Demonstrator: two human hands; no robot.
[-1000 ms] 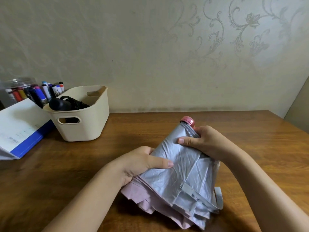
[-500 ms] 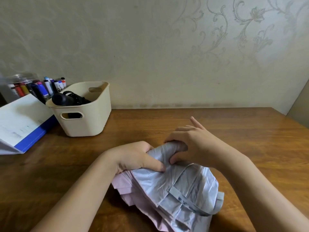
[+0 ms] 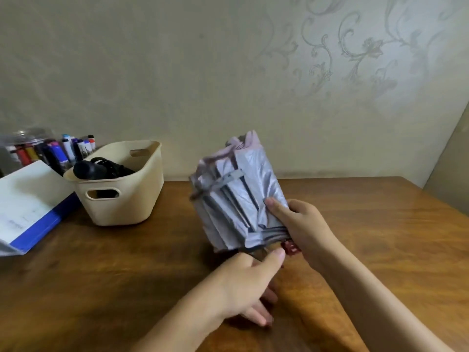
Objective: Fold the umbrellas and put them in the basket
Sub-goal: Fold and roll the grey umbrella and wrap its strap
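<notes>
Step in hand: folding. The right hand [image 3: 304, 224] grasps the silver umbrella [image 3: 236, 199] by its lower end and holds it above the table [image 3: 101, 275], pleats loose. The left hand [image 3: 243, 283], just below, is relaxed and holds nothing. Next, probably: gather the pleats, wrap the strap [image 3: 228, 177], then carry the umbrella to the basket [image 3: 127, 209] at far left.

light: soft, even | shadows: faint | blur: slight (motion) | edges: bowed

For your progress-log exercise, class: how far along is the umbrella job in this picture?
Done: a black umbrella lies in the basket. In hand: the right hand grips the silver umbrella, pleats gathered, strap loose; left hand open beside it. Left: strap it, basket it.
</notes>
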